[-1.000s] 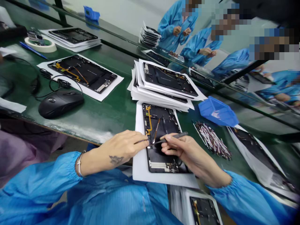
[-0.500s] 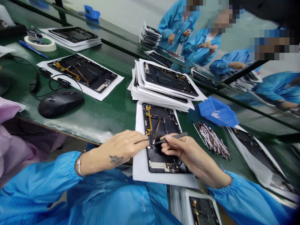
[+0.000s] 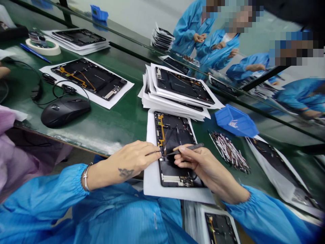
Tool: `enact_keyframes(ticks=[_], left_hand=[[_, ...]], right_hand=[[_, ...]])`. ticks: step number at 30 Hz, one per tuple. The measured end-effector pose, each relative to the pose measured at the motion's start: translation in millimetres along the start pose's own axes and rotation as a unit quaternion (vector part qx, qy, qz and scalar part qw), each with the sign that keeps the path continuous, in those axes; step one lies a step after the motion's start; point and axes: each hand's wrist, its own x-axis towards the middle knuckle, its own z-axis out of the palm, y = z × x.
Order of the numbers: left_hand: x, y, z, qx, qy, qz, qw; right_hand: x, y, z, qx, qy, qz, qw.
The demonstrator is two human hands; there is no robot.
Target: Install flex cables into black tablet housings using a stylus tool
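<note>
- right hand [image 3: 205, 166]: fingers [image 3: 185, 152] pinch dark tweezers [image 3: 189, 148], tips over the tablet housing [image 3: 175, 132]
- left hand [image 3: 132, 162]: fingertips at the housing's edge, on white paper [image 3: 152, 178]; any grip can't be told
- green worktop [image 3: 122, 125] beneath

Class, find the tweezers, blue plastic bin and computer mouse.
tweezers [image 3: 193, 146], head view, on its shank
blue plastic bin [image 3: 235, 121], head view, on its wall
computer mouse [image 3: 65, 112], head view, on its top

Bright even light, faint shadows under hands [image 3: 132, 162], edges bowed.
</note>
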Motion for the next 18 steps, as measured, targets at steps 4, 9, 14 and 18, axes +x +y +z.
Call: enact_keyframes(ticks=[4, 9, 14, 18], left_hand=[[-0.4, 0.1, -0.1, -0.001, 0.002, 0.001, 1.0], [0.7, 0.1, 0.1, 0.0, 0.008, 0.002, 1.0], [-0.1, -0.2, 0.3, -0.005, 0.006, 0.002, 1.0], [-0.9, -0.1, 0.3, -0.004, 0.004, -0.001, 1.0]], right_hand=[[-0.6, 0.2, 0.2, -0.011, -0.001, -0.003, 1.0], [-1.1, -0.3, 1.0, -0.024, -0.001, -0.009, 1.0], [-1.2, -1.8, 1.8, -0.029, -0.005, -0.01, 1.0], [-1.9, -2.6, 2.1, -0.03, -0.003, -0.01, 1.0]])
